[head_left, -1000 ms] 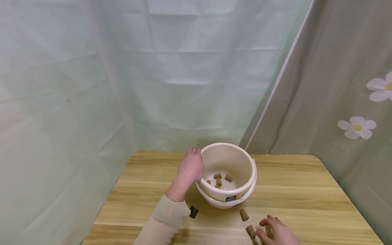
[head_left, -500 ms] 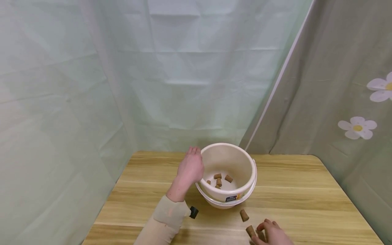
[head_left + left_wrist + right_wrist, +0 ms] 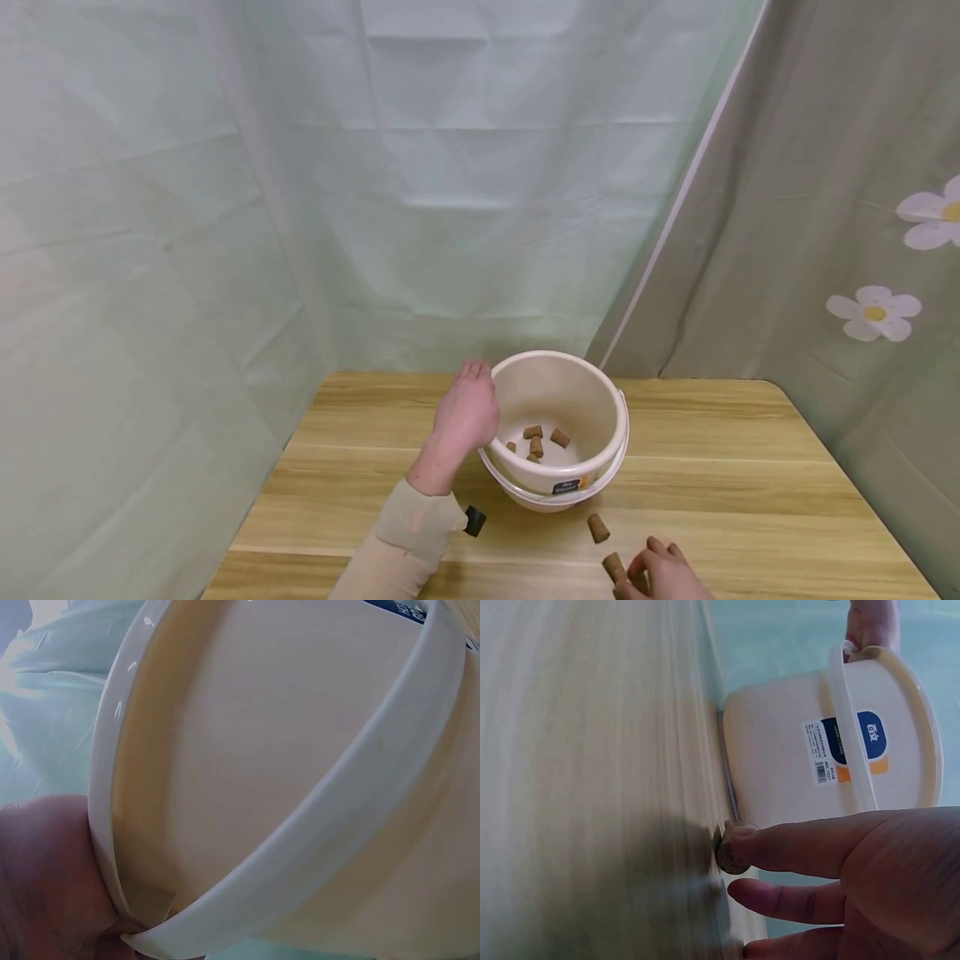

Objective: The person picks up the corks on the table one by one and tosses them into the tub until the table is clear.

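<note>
A cream plastic bucket (image 3: pixel 570 392) stands upright with its carrying handle (image 3: pixel 337 802) swung down. My left hand (image 3: pixel 468 408) grips the bucket's left rim. Several corks (image 3: pixel 536 446) lie on the bucket's floor. On the table in front, one loose cork (image 3: pixel 597 527) lies near the bucket's base and another cork (image 3: pixel 613 567) beside my right hand (image 3: pixel 667 575). In the right wrist view, the thumb and forefinger of that hand pinch a cork (image 3: pixel 731 857) at the tabletop; the hand partly hides it in the head view.
The wooden table (image 3: pixel 360 442) has rounded back corners. Pale curtains (image 3: pixel 465 208) hang behind and at the left, with a flowered grey curtain (image 3: pixel 787 275) at the right. A small black object (image 3: pixel 474 521) sits at my left cuff.
My right hand has shifted slightly left along the table, and its thumb and forefinger have drawn together at a cork. The left hand and the bucket have stayed in place.
</note>
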{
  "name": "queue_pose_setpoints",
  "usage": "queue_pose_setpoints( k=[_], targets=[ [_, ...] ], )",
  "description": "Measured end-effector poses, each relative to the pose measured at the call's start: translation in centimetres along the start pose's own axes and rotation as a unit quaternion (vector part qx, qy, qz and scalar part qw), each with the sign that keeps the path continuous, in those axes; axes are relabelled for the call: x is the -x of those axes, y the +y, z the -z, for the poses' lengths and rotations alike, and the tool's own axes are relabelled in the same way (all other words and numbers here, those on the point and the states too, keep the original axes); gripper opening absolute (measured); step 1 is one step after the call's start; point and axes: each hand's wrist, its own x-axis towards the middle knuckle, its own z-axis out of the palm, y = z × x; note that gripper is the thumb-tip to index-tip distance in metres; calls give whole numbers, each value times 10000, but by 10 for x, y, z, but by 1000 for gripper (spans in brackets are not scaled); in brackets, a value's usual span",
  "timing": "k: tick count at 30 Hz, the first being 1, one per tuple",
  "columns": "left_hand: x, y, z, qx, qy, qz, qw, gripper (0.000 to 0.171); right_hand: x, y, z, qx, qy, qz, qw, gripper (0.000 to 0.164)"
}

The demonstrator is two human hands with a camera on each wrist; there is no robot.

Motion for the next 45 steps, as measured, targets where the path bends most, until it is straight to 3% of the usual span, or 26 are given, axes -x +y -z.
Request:
queue_pose_setpoints(
  k=[6, 23, 31, 36, 45],
  targets=[
    [0, 0, 0, 15, -14, -6, 10000, 47, 4, -19, 13, -102, -213, -254, 9994, 28],
    [0, 0, 1, -116, -23, -125, 9999, 48, 6, -37, 21, -172, -64, -266, 9995, 23],
    [-1, -1, 1, -108, 31, -169, 9998, 47, -5, 18, -24, -87, 452, 192, 9988, 25],
    [0, -1, 1, -118, 23, -175, 9998, 46, -6, 23, -26, -163, 418, 189, 9988, 26],
    [0, 0, 1, -85, 71, -181, 9998, 46, -5, 12, -12, -67, 96, -348, 9993, 25]
  ],
)
